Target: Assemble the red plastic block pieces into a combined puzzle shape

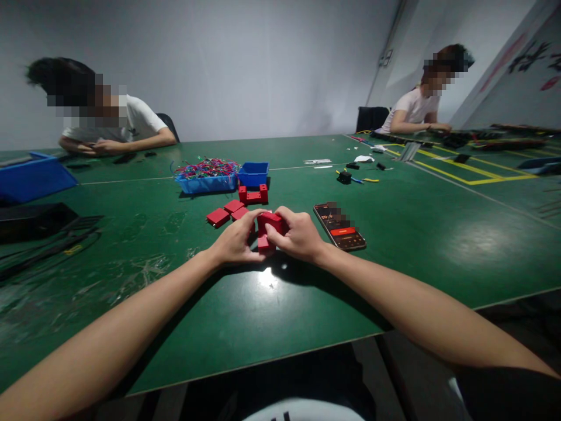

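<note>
Back wall (pixel 263 70) plain, pale grey, dim. Wall plates (pixel 386 57) near the corner. Right wall (pixel 537 99) has dark lettering (pixel 526 58). Green counter (pixel 416 234) glossy, glare at front and right, yellow lines (pixel 482 171) far right. Black chairs (pixel 372 118) behind it.

Held part (pixel 270 220), red, over green table (pixel 210 333).
Loose blocks (pixel 218 218), red; bracket (pixel 253 196), same red. Wire bin (pixel 205 185), light blue; wires (pixel 208 168), mixed magenta, green and blue. Small bin (pixel 254 176), deeper blue; large bin (pixel 35 180), blue. Phone (pixel 350 241): black, with white digits (pixel 326 217) and 1 orange-red bar (pixel 340 232). Tape (pixel 477 182), yellow, in rectangular outlines. Tool handles (pixel 371 180), yellow and blue. Wall (pixel 284 70), plain pale grey; lettering (pixel 528 55), black, with red marks (pixel 550 83). Shirts (pixel 144 120), 2, whitish. Chair (pixel 368 118), black.
</note>
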{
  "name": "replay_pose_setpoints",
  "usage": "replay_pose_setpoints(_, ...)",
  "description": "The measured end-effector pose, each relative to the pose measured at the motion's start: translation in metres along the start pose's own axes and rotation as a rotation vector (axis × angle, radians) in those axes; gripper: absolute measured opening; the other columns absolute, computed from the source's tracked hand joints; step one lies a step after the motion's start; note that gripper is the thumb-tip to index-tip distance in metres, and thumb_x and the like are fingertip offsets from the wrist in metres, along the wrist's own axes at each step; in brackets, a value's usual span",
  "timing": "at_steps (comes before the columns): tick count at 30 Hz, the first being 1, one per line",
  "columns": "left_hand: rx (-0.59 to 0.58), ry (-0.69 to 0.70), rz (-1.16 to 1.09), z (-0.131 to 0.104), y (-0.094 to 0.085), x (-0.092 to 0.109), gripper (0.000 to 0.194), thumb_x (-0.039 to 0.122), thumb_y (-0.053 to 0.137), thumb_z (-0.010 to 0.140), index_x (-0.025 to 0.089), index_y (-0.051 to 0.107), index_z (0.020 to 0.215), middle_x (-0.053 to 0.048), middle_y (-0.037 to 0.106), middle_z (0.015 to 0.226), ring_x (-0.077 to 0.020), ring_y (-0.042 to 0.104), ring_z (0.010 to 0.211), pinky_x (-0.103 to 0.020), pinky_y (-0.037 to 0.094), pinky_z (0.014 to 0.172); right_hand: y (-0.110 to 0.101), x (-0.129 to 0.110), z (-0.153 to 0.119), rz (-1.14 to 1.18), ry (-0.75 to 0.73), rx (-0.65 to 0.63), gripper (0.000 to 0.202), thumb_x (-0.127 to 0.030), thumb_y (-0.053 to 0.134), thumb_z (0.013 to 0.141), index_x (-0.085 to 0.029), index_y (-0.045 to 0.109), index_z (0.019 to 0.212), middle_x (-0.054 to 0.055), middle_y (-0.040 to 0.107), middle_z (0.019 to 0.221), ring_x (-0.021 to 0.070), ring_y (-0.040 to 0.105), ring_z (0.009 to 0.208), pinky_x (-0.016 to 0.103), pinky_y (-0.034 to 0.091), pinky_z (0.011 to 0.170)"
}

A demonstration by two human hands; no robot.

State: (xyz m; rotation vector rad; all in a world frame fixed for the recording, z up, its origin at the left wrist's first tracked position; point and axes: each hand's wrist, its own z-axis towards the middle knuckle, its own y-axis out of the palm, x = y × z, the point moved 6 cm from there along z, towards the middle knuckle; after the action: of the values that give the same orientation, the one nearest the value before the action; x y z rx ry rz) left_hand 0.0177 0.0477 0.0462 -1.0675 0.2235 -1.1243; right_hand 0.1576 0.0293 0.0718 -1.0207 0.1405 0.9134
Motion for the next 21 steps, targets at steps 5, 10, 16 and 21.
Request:
replay_pose_setpoints(5, -0.019, -0.023, 0.002, -0.0006, 0.0020, -0.0020, 0.079, 0.037, 0.074, 0.064, 0.019, 0.038, 0.132, -0.011, 0.063, 0.115, -0.0264, 0.066, 0.095, -0.038, 0.055, 0.082, -0.0005, 0.0001, -0.0003, -0.015, 0.014, -0.001, 0.019, -0.037, 0.054, 0.081, -0.018, 0.055, 0.077, 0.001, 0.058, 0.063, 0.0108, 0.048, 0.052, 0.022, 0.032, 0.053)
replay_pose_setpoints(10, -0.036, -0.024, -0.004, 0.0004, 0.0023, -0.0004, 0.075, 0.041, 0.074, 0.064, 0.020, 0.041, 0.129, -0.010, 0.065, 0.110, -0.0252, 0.067, 0.091, -0.038, 0.055, 0.080, 0.0003, 0.0011, 0.0000, -0.021, 0.015, -0.007, 0.019, -0.037, 0.053, 0.081, -0.018, 0.055, 0.077, 0.001, 0.058, 0.062, 0.0111, 0.048, 0.052, 0.022, 0.033, 0.054)
replay_pose_setpoints(16, -0.036, -0.029, 0.002, -0.0004, 0.0019, -0.0003, 0.079, 0.041, 0.075, 0.063, 0.019, 0.040, 0.131, -0.012, 0.064, 0.112, -0.0270, 0.066, 0.094, -0.039, 0.054, 0.081, 0.0006, 0.0019, 0.0005, -0.041, 0.019, -0.010, 0.019, -0.036, 0.054, 0.081, -0.018, 0.056, 0.079, 0.002, 0.060, 0.064, 0.0114, 0.049, 0.053, 0.022, 0.033, 0.054)
replay_pose_setpoints(21, -0.046, -0.007, 0.007, -0.0008, 0.0026, -0.0010, 0.083, 0.041, 0.074, 0.063, 0.019, 0.035, 0.133, -0.013, 0.061, 0.117, -0.0279, 0.065, 0.098, -0.041, 0.054, 0.084, 0.0016, 0.0022, -0.0002, -0.031, 0.018, -0.010, 0.018, -0.036, 0.054, 0.081, -0.018, 0.056, 0.078, 0.001, 0.059, 0.064, 0.0112, 0.049, 0.053, 0.022, 0.033, 0.054)
